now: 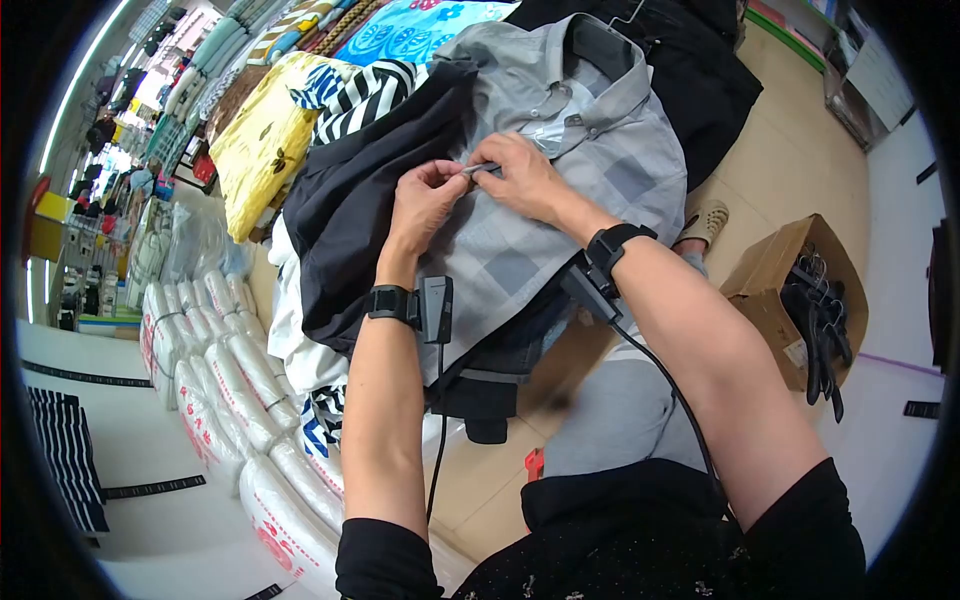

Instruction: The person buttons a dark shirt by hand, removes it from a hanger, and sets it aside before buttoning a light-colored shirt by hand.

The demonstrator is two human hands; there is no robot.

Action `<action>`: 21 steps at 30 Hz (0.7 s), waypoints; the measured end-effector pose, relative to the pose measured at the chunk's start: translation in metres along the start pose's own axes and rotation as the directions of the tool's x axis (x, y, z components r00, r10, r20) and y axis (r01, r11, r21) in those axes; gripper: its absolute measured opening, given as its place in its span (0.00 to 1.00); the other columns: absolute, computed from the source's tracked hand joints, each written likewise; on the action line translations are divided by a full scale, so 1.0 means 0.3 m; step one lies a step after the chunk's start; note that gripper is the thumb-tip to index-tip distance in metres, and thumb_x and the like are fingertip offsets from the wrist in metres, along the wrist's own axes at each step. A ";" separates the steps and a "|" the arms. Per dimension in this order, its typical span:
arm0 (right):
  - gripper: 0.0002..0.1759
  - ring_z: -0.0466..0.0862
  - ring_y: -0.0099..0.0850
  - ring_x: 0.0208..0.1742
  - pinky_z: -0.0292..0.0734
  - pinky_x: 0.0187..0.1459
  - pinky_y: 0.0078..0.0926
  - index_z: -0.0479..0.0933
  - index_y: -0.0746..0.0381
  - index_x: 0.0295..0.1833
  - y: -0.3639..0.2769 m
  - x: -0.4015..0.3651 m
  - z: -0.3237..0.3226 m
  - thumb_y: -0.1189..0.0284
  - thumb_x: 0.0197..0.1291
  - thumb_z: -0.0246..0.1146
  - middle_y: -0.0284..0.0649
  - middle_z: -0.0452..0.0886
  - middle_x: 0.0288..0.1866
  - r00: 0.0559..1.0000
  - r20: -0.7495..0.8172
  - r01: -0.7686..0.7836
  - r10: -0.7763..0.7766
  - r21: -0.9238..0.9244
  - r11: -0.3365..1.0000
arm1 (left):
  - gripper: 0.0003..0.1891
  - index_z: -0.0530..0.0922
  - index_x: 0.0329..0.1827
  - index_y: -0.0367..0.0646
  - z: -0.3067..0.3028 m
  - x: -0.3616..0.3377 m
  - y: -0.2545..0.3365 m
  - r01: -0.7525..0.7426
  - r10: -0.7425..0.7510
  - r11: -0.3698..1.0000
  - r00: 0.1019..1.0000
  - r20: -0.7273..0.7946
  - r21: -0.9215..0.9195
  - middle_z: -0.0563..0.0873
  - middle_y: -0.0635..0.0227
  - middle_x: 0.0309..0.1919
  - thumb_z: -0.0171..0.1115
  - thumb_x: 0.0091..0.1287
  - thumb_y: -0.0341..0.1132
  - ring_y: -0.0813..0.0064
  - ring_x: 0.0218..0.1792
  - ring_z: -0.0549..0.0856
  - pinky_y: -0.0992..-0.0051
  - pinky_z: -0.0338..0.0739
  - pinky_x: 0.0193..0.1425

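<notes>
A grey checked shirt lies on a pile of clothes, its collar toward the top with a dark hanger inside. Both my hands meet at the shirt's front edge. The fingers of my left hand are pinched on the grey fabric edge. Right beside it, my right hand pinches the same edge between thumb and fingers. Any button between the fingertips is too small to make out. A clear plastic collar piece shows below the collar. Dark cloth lies left of the shirt.
A yellow garment and striped cloth lie at upper left. Plastic-wrapped bundles are stacked at lower left. A cardboard box of black hangers stands at right. A shoe is beside the shirt. Cables hang from both wrist devices.
</notes>
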State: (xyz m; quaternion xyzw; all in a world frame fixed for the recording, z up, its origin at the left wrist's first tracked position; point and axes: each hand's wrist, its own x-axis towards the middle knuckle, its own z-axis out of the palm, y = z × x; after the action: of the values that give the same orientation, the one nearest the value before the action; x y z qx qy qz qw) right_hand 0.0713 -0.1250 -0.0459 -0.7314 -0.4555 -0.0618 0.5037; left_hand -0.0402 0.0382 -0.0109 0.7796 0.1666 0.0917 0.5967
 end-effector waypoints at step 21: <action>0.13 0.86 0.45 0.53 0.80 0.57 0.41 0.86 0.63 0.49 -0.005 0.006 0.003 0.66 0.65 0.69 0.47 0.89 0.45 0.981 0.006 -0.195 0.195 0.065 0.979 | 0.09 0.89 0.53 0.38 0.040 -0.016 -0.059 -0.178 0.178 0.984 0.980 -0.094 0.014 0.90 0.76 0.42 0.74 0.76 0.33 0.88 0.41 0.84 0.84 0.78 0.48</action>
State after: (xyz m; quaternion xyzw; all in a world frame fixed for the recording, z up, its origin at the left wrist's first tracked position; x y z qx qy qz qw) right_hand 0.0710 -0.1230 -0.0443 -0.7556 -0.3832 0.0025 0.5312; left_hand -0.0432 0.0298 -0.0308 0.7879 0.1246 0.1810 0.5753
